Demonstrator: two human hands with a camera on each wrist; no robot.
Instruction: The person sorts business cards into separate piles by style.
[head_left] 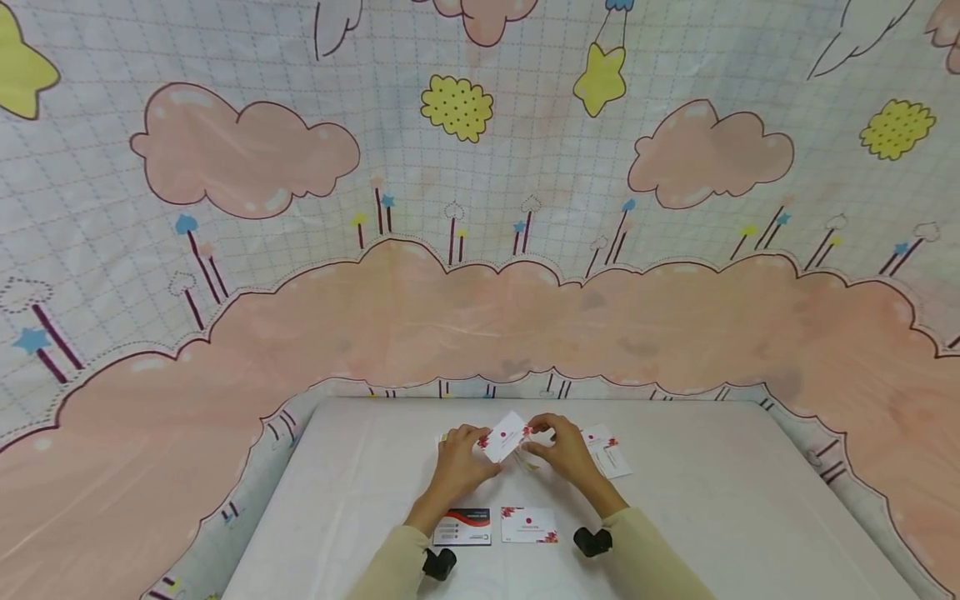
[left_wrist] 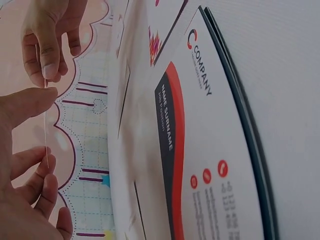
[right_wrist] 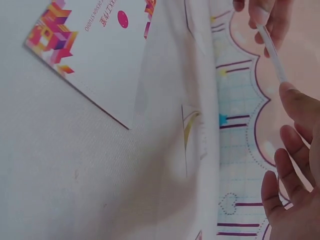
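Observation:
A white business card [head_left: 504, 437] with red corner decorations is held above the table between both hands, tilted in the head view. My left hand [head_left: 459, 462] pinches its left side, and my right hand [head_left: 566, 450] grips its right side between thumb and fingers. Seen from the left wrist, the held card [left_wrist: 46, 122] shows only as a thin edge. Nearer me lie a stack of black, red and white company cards [head_left: 462, 527] and, to its right, a white card pile with red corners [head_left: 529, 525].
More white cards [head_left: 609, 458] lie overlapping beyond my right wrist. A gold-marked card [right_wrist: 187, 132] is on the white table [head_left: 720, 500] behind the hands. A cloud-patterned cloth [head_left: 480, 325] hangs at the table's far edge.

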